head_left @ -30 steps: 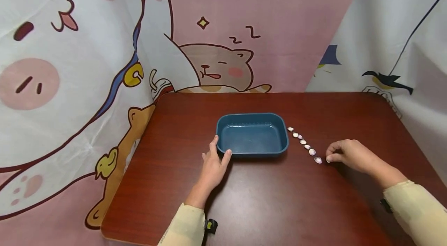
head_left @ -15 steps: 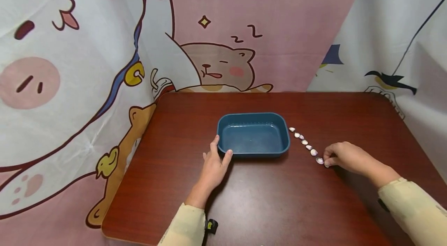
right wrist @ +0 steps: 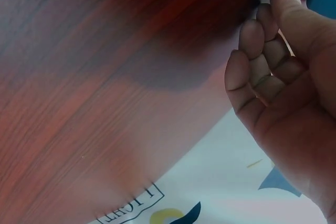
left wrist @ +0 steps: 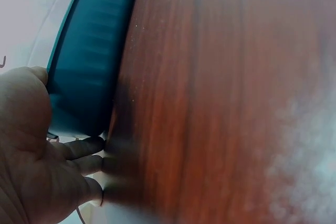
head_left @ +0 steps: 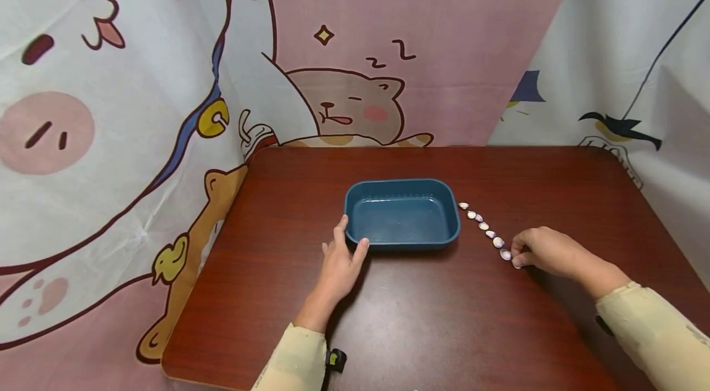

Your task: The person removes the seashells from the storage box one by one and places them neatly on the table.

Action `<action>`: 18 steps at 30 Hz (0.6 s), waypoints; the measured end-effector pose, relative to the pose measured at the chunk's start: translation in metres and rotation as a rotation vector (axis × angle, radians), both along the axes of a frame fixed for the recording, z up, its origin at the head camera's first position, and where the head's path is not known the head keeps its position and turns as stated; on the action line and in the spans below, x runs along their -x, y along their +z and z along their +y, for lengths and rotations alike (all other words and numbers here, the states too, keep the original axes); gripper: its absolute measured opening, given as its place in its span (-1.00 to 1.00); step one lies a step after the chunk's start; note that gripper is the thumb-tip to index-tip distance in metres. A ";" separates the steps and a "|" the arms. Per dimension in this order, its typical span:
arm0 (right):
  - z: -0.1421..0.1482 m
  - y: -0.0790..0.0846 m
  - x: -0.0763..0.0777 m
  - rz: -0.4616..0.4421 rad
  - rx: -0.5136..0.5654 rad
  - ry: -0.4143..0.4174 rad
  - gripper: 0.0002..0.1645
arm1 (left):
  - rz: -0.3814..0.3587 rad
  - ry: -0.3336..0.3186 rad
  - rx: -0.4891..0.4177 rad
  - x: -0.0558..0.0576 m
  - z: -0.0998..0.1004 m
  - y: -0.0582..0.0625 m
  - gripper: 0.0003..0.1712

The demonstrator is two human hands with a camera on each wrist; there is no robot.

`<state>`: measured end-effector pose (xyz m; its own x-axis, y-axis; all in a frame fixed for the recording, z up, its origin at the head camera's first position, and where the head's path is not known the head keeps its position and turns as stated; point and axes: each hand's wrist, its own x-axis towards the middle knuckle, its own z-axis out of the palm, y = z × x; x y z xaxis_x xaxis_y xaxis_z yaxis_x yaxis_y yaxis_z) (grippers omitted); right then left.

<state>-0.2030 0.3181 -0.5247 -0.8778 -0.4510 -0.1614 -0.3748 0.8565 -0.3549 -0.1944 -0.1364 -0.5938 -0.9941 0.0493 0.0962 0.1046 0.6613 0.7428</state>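
Note:
A dark blue rectangular tray [head_left: 400,218] sits on the table. My left hand [head_left: 335,267] is at its near left corner, thumb against the front rim and index finger at the left side; in the left wrist view the other fingers reach down by the tray's end [left wrist: 92,56]. To the tray's right, several small white-and-purple seashells [head_left: 484,226] run in a slanting row toward me. At the near end of that row my right hand [head_left: 546,251] pinches another seashell [head_left: 517,266] between thumb and fingers, low at the tabletop; the fingers partly cover it.
The brown wooden table [head_left: 421,329] spreads around the tray and the shells. A cartoon-printed cloth [head_left: 444,39] hangs behind and at both sides of it. A black strap piece [head_left: 335,359] shows at the left sleeve.
My right hand has come down and slightly left and nearer, bringing its shell to the end of the row. The nearest lying shell has shifted slightly. My left hand and the tray stay put.

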 end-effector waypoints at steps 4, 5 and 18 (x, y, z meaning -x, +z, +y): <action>0.000 -0.001 0.000 -0.009 -0.002 -0.003 -0.70 | -0.016 -0.006 0.002 0.000 0.000 0.001 -0.03; 0.001 -0.002 0.000 -0.007 0.001 -0.002 -0.70 | -0.012 -0.007 0.001 0.000 0.000 0.002 -0.03; 0.001 -0.001 0.003 0.055 0.088 -0.037 -0.72 | 0.084 -0.020 -0.065 -0.008 0.002 0.013 -0.07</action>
<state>-0.2062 0.3194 -0.5253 -0.9007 -0.4281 -0.0735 -0.3643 0.8368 -0.4087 -0.1864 -0.1342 -0.5810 -0.9812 0.0605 0.1830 0.1815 0.6093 0.7719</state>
